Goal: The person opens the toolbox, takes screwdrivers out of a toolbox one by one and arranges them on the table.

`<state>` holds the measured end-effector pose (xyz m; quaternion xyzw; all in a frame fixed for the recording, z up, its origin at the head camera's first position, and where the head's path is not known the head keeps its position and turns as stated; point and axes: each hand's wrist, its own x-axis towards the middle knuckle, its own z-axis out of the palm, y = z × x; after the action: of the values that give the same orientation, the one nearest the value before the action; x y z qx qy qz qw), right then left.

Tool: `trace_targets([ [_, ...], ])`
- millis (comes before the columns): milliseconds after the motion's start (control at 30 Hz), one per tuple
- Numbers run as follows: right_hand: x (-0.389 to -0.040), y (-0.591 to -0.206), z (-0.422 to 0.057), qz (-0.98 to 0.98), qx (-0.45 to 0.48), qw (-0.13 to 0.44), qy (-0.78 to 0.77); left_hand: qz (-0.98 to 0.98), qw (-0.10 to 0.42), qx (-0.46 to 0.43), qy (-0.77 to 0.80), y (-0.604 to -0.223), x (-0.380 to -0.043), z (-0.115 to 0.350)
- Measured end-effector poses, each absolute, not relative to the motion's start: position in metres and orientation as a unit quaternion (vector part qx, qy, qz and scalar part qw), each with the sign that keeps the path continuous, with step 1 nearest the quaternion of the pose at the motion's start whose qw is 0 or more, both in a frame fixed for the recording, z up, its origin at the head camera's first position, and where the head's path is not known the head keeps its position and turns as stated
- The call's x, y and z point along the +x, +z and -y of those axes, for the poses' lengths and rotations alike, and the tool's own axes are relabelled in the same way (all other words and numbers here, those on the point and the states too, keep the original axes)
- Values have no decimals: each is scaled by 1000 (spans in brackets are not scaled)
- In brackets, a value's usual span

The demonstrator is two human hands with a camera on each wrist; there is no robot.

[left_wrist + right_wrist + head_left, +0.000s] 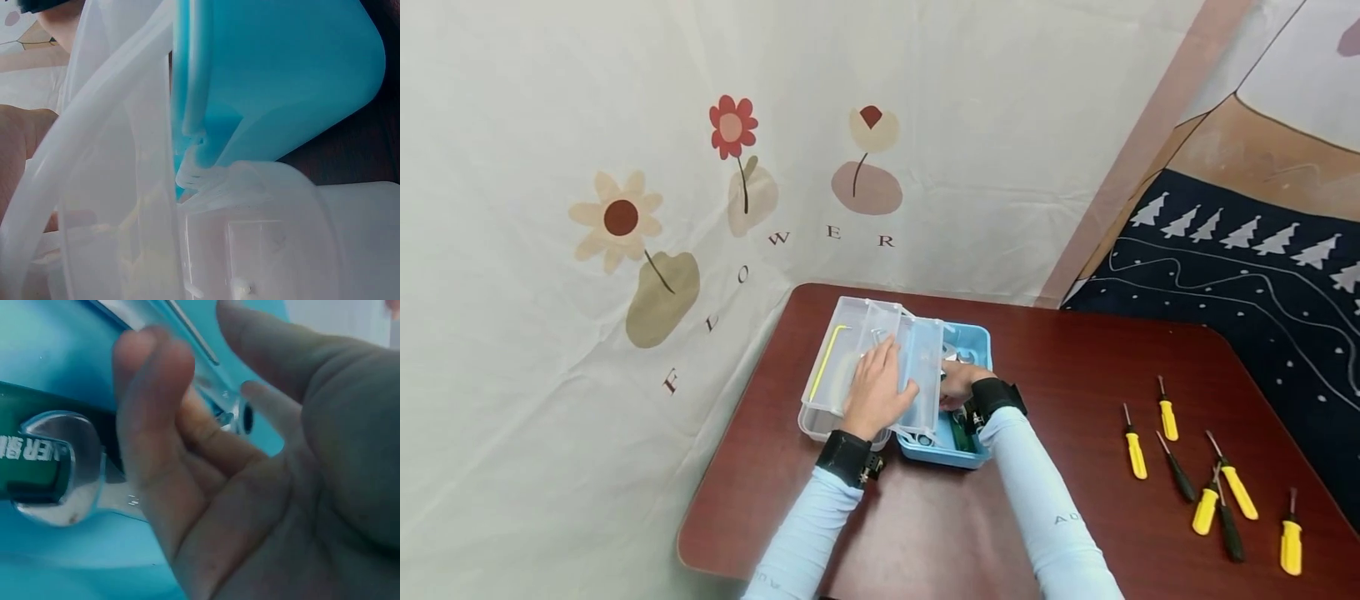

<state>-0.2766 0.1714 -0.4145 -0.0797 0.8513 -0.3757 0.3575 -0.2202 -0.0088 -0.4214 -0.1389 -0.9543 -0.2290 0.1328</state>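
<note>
A light-blue toolbox (977, 337) stands on the table, with a clear plastic tray (925, 367) tilted out over its left side. My left hand (878, 392) rests on that clear plastic, fingers extended. Into the box reaches my right hand (962, 383). In the right wrist view, that right hand (244, 512) has loosely bent fingers, the thumb apart, and nothing visible in its grasp. Close by its fingers lie an open-end wrench (81, 469) and a dark green object (25, 447) with white lettering. A yellow hex key (826, 362) shows in the clear compartment at left.
On the right of the brown table (1060, 367) lie several screwdrivers, some yellow-handled (1135, 454), others black-handled (1231, 533). Behind the table hangs a pale cloth (985, 167) printed with flowers, and a dark cloth (1225, 283) with white trees.
</note>
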Motion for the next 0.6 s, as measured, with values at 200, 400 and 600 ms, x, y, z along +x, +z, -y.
trace_targets([
  [200,-281,-419,-165,-850,-72,356,-381,952,140,-144,-233,-419,-222,10],
  [400,-282,-424,-161,-859,-74,342,-375,953,146,-144,-225,-419,-223,11],
  [600,-284,-435,-160,-875,-78,326,-350,953,135,-141,-233,-420,-221,12],
])
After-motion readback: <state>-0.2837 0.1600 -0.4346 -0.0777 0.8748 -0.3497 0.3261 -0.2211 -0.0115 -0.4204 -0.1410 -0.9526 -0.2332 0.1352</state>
